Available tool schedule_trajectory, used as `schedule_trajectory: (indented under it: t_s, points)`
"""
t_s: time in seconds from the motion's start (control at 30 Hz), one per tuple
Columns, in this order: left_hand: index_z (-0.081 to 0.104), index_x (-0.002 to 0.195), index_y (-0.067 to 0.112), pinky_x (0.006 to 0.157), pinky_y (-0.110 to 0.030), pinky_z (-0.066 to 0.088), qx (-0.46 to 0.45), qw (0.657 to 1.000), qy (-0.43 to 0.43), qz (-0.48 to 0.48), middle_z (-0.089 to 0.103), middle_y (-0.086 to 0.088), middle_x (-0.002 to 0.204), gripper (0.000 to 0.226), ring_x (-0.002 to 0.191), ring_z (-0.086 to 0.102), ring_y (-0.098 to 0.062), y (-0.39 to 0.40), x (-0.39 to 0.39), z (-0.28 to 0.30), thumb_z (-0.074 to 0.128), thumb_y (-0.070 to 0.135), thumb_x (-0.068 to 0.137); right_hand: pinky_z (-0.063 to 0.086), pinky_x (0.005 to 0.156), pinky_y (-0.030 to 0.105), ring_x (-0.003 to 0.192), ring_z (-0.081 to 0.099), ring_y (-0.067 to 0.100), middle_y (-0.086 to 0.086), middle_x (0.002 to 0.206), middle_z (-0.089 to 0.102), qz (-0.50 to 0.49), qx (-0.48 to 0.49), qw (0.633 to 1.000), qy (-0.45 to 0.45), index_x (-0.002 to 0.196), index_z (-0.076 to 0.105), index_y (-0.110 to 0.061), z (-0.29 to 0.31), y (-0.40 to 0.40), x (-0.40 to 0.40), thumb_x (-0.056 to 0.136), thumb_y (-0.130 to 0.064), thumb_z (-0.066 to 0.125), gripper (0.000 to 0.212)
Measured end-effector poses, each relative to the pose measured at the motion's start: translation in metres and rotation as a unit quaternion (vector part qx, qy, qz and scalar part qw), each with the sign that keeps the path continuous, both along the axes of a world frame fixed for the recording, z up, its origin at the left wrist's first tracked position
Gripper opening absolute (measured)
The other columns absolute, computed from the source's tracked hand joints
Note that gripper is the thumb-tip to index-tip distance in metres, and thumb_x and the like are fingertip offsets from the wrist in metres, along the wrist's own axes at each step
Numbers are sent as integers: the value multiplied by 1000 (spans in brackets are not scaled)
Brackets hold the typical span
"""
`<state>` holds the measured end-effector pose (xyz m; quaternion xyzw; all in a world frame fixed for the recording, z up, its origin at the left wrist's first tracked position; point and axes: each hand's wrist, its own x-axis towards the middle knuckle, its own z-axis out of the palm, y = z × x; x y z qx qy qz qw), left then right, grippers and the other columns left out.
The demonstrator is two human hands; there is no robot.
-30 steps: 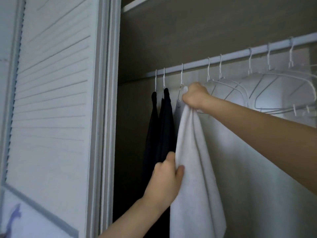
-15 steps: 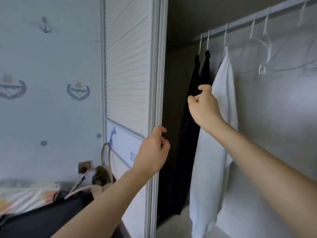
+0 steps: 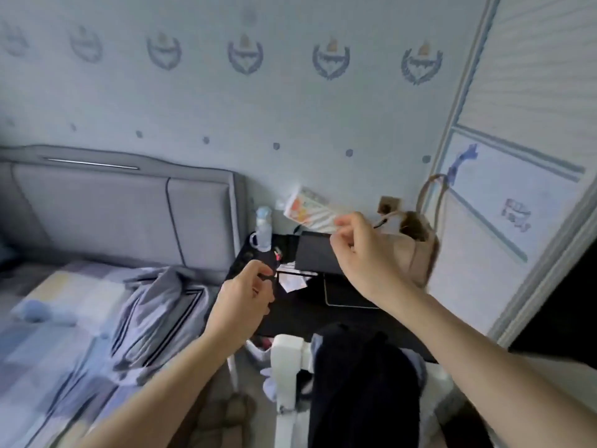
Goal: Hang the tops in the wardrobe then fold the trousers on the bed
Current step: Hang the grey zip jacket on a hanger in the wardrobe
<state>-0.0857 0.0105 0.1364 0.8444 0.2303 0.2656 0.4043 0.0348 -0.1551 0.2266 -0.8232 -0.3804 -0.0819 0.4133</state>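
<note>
My view is down toward the bed (image 3: pixel 48 344) and a black bedside table. My left hand (image 3: pixel 244 297) hovers over the table's left edge with its fingers loosely curled and nothing in it. Higher and to the right, my right hand (image 3: pixel 358 253) is also loosely curled and holds nothing. Below both hands a dark garment (image 3: pixel 365 386) hangs draped over the back of a white chair (image 3: pixel 286 360). A grey cloth with dark stripes (image 3: pixel 151 305) lies crumpled on the bed. The wardrobe's louvred door (image 3: pixel 533 108) stands at the right; the rail and the hung tops are out of view.
The black bedside table (image 3: pixel 300 312) carries a bottle (image 3: pixel 263 227), a dark tablet, papers and a beige bag (image 3: pixel 416 250). A grey padded headboard (image 3: pixel 129 208) backs the bed. A colourful box (image 3: pixel 310 208) leans on the wall.
My view has swung left and down from the wardrobe to the bed and table. Both hands have left the white top and the door, and now hang free.
</note>
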Motion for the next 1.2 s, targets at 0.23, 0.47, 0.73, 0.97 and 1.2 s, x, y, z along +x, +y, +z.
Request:
schedule_trajectory:
  t_s: [0.23,0.47,0.73,0.97,1.2]
  points:
    - [58,96,28,60,-36,53,-71,984,74,148,68,2,70,16,57,65,-13,122,-140,-89,49,15,95,37,70,21,74,53,5,-12,83,57,159,-64,981,95,115,54,-17,-88,165,-89,95,-24,49,22]
    - [54,92,32,49,-30,50,-147,948,183,215,67,3,73,19,50,64,-8,242,-256,-170,50,14,95,48,80,38,84,58,21,1,88,62,212,-185,945,169,116,53,-12,-171,304,-156,96,-21,48,23]
    - [56,84,22,57,-32,54,-175,918,262,241,67,2,66,17,50,63,-14,373,-288,-215,53,7,89,36,73,25,91,55,18,3,106,63,206,-303,910,193,113,56,-15,-256,422,-160,96,-24,47,20]
    - [63,99,15,70,-27,39,-123,885,400,205,65,-3,97,13,88,58,-25,499,-246,-312,58,17,88,47,75,32,89,57,20,6,102,62,240,-372,870,217,104,56,-17,-379,559,-121,97,-26,46,15]
    - [50,120,5,85,-34,41,-153,858,468,146,56,-16,124,33,112,54,-33,597,-182,-459,54,9,87,49,80,37,97,56,27,10,100,63,253,-453,820,243,95,55,-12,-543,679,-94,98,-23,45,16]
